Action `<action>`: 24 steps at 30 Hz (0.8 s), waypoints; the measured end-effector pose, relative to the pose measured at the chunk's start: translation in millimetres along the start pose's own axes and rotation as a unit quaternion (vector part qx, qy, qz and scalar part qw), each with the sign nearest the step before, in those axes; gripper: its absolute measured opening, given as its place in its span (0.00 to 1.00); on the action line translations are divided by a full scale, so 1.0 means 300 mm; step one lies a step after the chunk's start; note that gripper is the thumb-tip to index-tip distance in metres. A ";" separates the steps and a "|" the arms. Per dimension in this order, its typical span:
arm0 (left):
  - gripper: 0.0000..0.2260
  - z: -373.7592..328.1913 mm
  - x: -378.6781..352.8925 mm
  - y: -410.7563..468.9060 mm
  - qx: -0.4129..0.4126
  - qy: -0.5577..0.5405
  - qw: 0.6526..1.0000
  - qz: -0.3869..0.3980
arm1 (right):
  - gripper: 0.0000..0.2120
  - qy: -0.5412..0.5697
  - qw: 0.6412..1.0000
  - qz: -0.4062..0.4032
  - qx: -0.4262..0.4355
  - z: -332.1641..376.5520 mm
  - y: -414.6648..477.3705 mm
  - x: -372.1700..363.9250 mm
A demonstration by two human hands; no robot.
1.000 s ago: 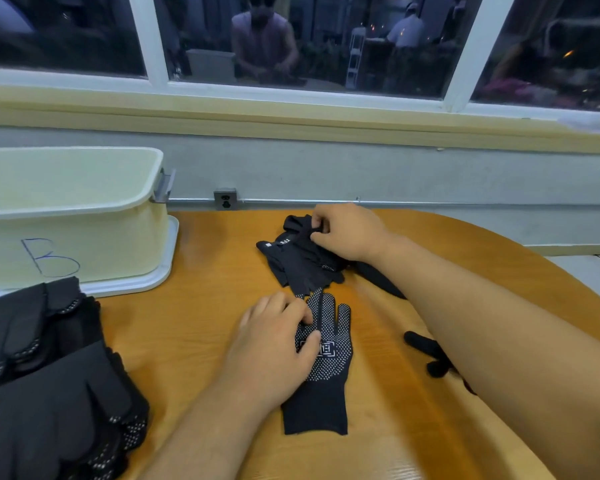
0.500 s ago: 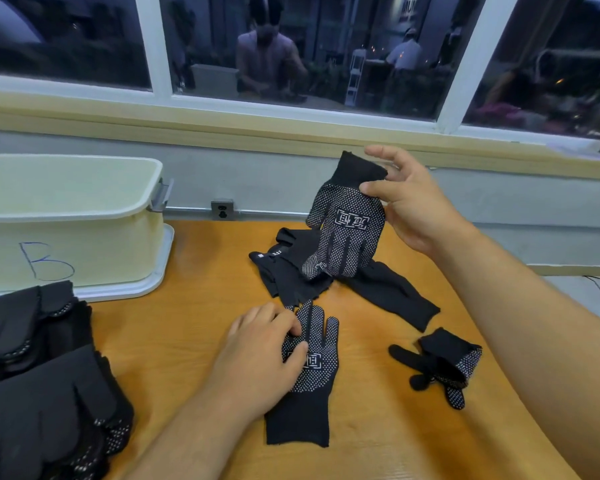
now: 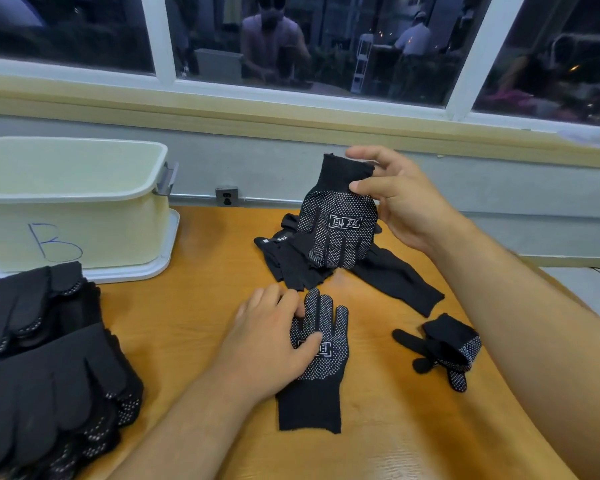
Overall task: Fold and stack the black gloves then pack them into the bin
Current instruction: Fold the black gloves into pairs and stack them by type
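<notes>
Orange wooden table (image 3: pixel 378 445) below a night-dark window. Cream bin (image 3: pixel 118 230), far left, hand-lettered "B" in blue. Raised glove (image 3: pixel 338 230): dotted palm, white boxed logo, characters illegible. The right hand (image 3: pixel 406 206) pinches its cuff between thumb and fingers above the loose pile (image 3: pixel 291 265). Flat glove (image 3: pixel 321 382), same logo, at table centre; the left hand (image 3: pixel 271 341) rests on it, fingers relaxed and slightly apart. Folded stack (image 3: pixel 42 375) near left; crumpled glove (image 3: pixel 444 351) to the right.

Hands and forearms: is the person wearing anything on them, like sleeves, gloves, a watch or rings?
Nothing worn shows. The left hand and right hand are bare, no gloves, rings or watch; the left forearm and right forearm are bare to the frame edge, no sleeves.
</notes>
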State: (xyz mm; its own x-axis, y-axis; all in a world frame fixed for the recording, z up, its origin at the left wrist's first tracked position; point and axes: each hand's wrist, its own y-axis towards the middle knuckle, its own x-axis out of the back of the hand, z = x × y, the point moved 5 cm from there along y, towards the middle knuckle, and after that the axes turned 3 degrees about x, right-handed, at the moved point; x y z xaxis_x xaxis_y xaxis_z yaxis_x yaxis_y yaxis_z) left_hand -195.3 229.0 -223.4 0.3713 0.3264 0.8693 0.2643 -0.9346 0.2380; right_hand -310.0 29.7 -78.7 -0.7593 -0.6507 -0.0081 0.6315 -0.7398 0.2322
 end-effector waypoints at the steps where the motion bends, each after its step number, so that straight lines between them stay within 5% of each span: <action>1: 0.17 -0.007 0.002 -0.005 -0.006 -0.001 1.000 0.002 | 0.22 0.002 1.000 0.001 -0.004 -0.011 -0.010 -0.010; 9: 0.29 -0.087 -0.056 -0.107 -0.038 0.072 0.993 0.085 | 0.18 0.055 0.998 -0.012 -0.003 -0.069 -0.103 -0.049; 24: 0.17 0.017 0.060 -0.378 0.044 -0.053 0.997 -0.043 | 0.14 0.036 0.999 -0.027 0.001 -0.109 -0.215 -0.130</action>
State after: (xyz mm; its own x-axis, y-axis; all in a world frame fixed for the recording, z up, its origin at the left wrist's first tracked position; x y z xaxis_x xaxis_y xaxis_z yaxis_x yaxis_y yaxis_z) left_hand -214.2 341.6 -236.9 0.4346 0.4229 0.7952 0.3750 -0.8877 0.2672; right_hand -316.0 97.2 -125.2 -0.7794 -0.6199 -0.0907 0.5887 -0.7743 0.2322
